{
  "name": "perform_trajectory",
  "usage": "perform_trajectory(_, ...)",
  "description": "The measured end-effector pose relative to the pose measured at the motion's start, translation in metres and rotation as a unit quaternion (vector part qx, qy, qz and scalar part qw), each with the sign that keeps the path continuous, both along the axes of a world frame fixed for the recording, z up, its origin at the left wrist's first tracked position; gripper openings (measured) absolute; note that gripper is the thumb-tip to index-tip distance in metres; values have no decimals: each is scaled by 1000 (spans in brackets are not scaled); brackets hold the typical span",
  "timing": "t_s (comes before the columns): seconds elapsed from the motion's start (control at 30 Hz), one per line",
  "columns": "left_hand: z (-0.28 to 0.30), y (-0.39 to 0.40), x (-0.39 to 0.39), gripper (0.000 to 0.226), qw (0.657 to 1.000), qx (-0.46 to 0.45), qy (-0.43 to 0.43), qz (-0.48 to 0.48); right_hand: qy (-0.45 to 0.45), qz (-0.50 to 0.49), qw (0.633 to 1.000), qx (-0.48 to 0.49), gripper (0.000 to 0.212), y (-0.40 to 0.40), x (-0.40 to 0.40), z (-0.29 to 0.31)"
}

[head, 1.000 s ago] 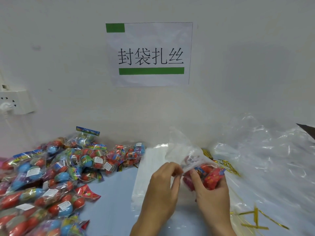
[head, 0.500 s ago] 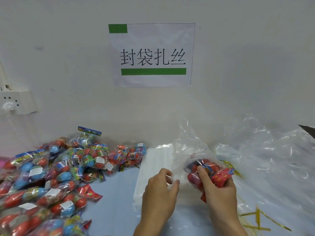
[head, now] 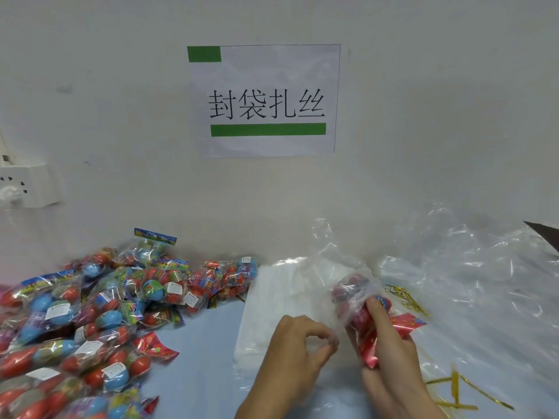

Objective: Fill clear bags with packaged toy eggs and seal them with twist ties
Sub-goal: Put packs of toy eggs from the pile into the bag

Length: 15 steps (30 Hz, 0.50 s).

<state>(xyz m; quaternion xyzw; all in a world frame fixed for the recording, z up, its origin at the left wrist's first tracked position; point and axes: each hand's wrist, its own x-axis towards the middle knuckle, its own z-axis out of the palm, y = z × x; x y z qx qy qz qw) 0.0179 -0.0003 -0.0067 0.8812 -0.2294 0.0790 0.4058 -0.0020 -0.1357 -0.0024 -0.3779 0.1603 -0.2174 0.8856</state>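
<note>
Right hand (head: 390, 343) grips egg packet (head: 375, 325) half inside clear bag (head: 354, 285); left hand (head: 299, 349) pinches bag edge. Unsealed; twist ties (head: 453, 388) untouched; pile (head: 90, 313) remains left.

One head-worn view looks forward and slightly down, close over the near table edge (head: 208, 343), facing the far wall (head: 423, 116) and its paper sign (head: 266, 101) (wide-angle, edges bowed).

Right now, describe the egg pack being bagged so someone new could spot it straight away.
Start at the white wall sign with green bars and drop to the table edge below its right side. There the right hand grips a red toy-egg pack half inside a thin clear plastic bag. Unlike the heaped egg packs on the left, it alone is held and sleeved.
</note>
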Motion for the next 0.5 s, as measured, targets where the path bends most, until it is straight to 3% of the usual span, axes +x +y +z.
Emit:
perform_trajectory(0.13, 2, 0, -1, 16, 1000, 4, 9, 9, -18, 28, 999, 27, 29, 1, 0, 1)
perform_trajectory(0.33, 2, 4, -5, 62, 996, 54, 57, 52, -10, -37, 998, -57, 29, 0, 4, -4)
perform_trajectory(0.43, 6, 6, -7, 70, 995, 65, -7, 73, -11, -50, 995, -83, 28, -3, 6, -8)
perform_trajectory(0.5, 12, 5, -8, 73, 995, 4, -66, 78, -12, -58, 990, -128, 33, -2, 5, -11)
